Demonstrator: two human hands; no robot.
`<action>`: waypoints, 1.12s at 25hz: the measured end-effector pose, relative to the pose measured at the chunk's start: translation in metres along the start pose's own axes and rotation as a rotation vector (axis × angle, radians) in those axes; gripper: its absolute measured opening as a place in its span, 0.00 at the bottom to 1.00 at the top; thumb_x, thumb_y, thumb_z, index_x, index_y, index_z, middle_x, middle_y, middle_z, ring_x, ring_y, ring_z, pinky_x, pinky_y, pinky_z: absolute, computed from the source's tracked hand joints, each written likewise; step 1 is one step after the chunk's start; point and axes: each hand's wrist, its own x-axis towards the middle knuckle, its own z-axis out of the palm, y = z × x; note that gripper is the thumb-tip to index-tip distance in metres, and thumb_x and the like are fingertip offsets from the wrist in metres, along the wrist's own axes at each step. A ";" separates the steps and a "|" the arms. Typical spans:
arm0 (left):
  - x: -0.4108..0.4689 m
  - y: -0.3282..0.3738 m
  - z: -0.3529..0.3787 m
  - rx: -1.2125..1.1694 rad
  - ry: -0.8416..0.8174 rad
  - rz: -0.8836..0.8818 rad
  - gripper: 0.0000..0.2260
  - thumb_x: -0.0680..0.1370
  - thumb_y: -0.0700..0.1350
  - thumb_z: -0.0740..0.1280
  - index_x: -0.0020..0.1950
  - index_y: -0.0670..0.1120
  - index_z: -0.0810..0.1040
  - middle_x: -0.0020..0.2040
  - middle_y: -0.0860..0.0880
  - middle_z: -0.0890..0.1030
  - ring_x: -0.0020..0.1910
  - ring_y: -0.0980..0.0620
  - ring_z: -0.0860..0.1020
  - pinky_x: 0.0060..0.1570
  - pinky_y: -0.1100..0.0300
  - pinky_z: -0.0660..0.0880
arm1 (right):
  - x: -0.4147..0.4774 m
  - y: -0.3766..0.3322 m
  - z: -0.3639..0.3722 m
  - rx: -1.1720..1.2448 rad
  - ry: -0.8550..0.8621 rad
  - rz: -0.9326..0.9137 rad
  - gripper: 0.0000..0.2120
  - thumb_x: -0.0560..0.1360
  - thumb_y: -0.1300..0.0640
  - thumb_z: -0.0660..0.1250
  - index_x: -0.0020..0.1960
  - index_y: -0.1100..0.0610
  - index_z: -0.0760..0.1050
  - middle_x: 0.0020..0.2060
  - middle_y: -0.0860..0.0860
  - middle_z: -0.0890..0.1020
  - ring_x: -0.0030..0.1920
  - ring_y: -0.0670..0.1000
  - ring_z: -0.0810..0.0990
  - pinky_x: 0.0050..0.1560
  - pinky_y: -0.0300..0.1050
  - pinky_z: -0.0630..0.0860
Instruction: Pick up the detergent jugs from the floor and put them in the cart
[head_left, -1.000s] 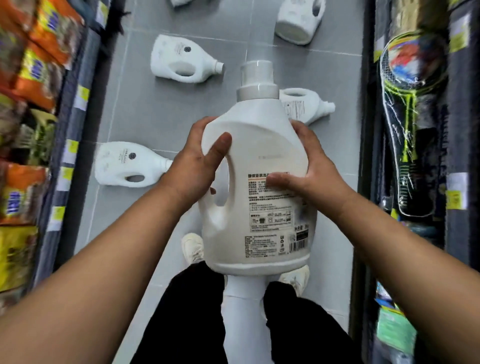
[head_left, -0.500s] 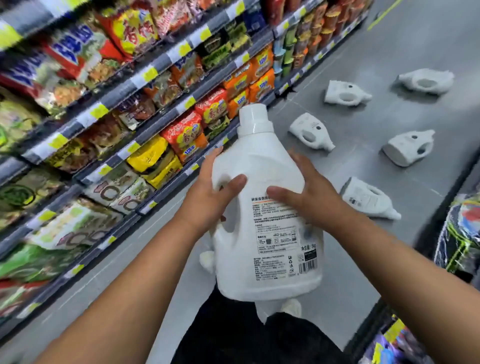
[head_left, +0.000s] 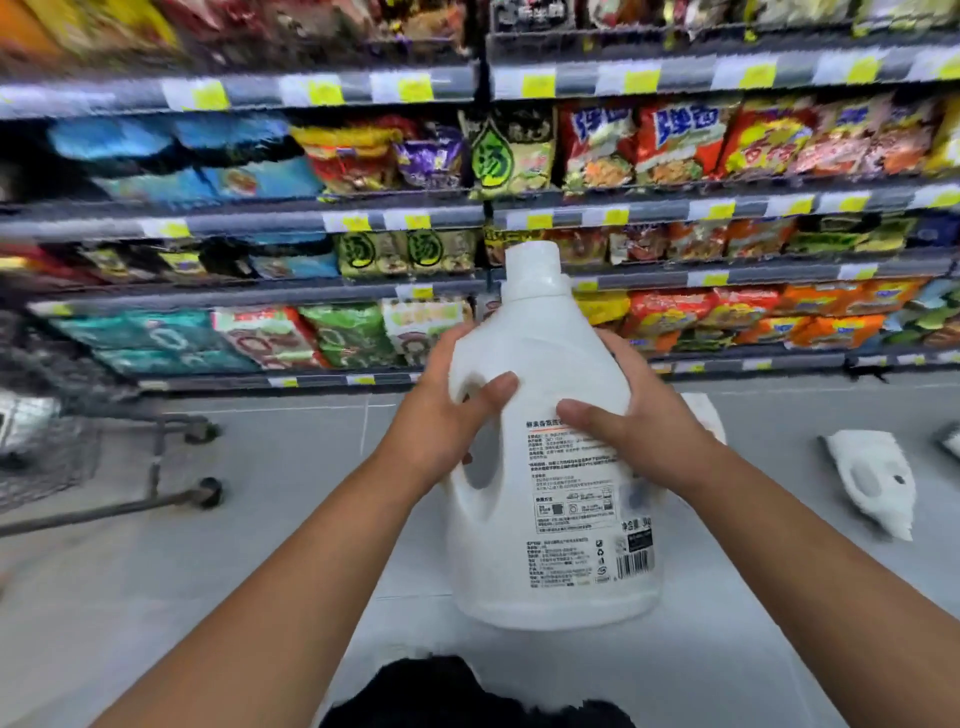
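I hold a large white detergent jug (head_left: 550, 566) upright at chest height, its printed label facing me. My left hand (head_left: 441, 421) grips its handle side and my right hand (head_left: 634, 421) clasps the other side. A second white jug (head_left: 878, 480) lies on the grey floor at the right. Part of another jug (head_left: 701, 415) shows behind my right hand. The metal cart (head_left: 47, 457) stands at the left edge, with a wheel (head_left: 208, 491) on the floor.
Shelves (head_left: 467, 208) packed with colourful snack and noodle packets run across the view ahead. Grey floor (head_left: 291, 441) lies between me and the shelves. The picture is blurred from motion.
The view has swung left from the aisle floor with several jugs to face the shelves. The cart has come into view at the left. Both hands keep the same hold.
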 end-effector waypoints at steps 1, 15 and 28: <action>-0.001 -0.008 -0.035 -0.013 0.055 -0.013 0.25 0.74 0.60 0.70 0.67 0.71 0.62 0.58 0.57 0.78 0.53 0.51 0.79 0.33 0.53 0.81 | 0.018 -0.017 0.029 0.015 -0.050 -0.021 0.38 0.61 0.36 0.74 0.67 0.33 0.62 0.57 0.33 0.76 0.54 0.35 0.77 0.50 0.36 0.77; -0.035 -0.116 -0.437 -0.064 0.703 -0.142 0.34 0.67 0.69 0.68 0.71 0.66 0.62 0.63 0.56 0.77 0.61 0.52 0.77 0.61 0.46 0.75 | 0.207 -0.201 0.436 0.045 -0.657 -0.187 0.42 0.56 0.29 0.76 0.67 0.31 0.65 0.60 0.43 0.80 0.58 0.49 0.80 0.58 0.57 0.78; -0.012 -0.172 -0.717 -0.196 1.064 -0.361 0.25 0.74 0.61 0.68 0.69 0.66 0.63 0.60 0.52 0.78 0.55 0.51 0.78 0.60 0.49 0.75 | 0.353 -0.350 0.735 -0.058 -1.046 -0.253 0.32 0.58 0.34 0.76 0.56 0.23 0.64 0.58 0.39 0.79 0.57 0.44 0.79 0.58 0.50 0.77</action>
